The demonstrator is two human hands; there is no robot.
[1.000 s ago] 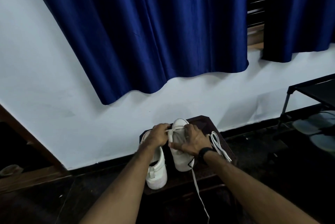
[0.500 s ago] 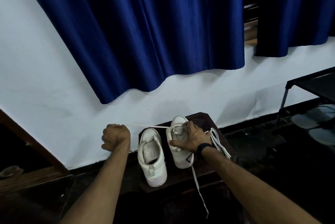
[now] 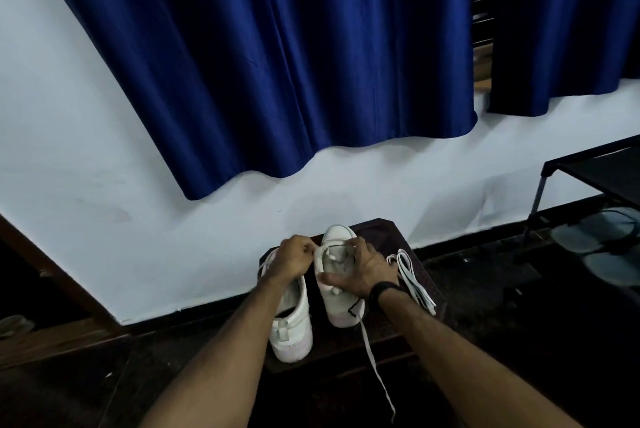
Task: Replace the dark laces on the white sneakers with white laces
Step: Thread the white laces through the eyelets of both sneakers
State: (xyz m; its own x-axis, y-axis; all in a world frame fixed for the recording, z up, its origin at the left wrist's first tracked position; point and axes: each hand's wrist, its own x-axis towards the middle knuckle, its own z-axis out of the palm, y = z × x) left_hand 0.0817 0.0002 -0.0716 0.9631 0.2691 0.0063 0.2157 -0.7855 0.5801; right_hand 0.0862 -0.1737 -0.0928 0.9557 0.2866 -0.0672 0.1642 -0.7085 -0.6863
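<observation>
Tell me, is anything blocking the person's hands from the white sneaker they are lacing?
Nothing visible does. The left hand pinches the white lace at the right-hand white sneaker on the dark wooden stool, and the right hand grips that sneaker directly.

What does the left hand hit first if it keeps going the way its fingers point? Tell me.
The left hand points right, toward the sneaker that the right hand steadies. It would likely meet that sneaker's near edge first, where its fingers pinch the white lace. Depth is unclear.

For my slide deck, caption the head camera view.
Left hand pinches white lace at right sneaker, steadied by right hand.
</observation>
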